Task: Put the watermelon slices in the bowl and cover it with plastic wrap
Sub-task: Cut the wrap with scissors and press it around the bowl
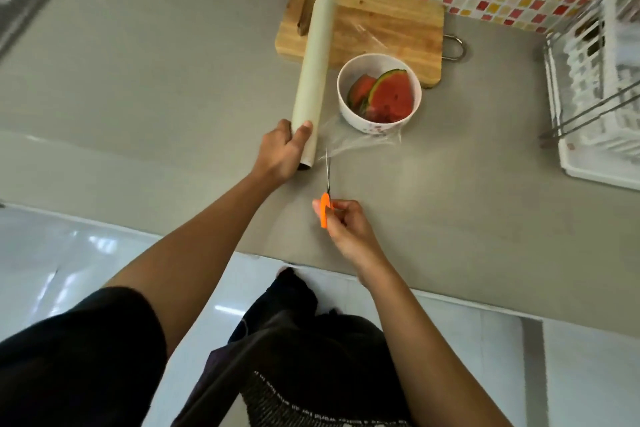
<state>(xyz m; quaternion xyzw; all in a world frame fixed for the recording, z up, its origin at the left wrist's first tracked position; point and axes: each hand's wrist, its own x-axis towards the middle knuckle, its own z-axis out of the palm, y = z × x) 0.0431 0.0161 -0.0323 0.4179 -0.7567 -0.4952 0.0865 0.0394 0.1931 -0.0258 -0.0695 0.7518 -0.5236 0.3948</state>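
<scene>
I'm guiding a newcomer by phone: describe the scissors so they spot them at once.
On the grey counter, look nearer than the white bowl of watermelon slices. The right hand holds the scissors, blades pointing at the plastic wrap beside the roll. Only they have bright orange handles.

One bowl (367, 124); one roll (313, 59); one scissors (324, 211); one cutting board (391, 22)
</scene>
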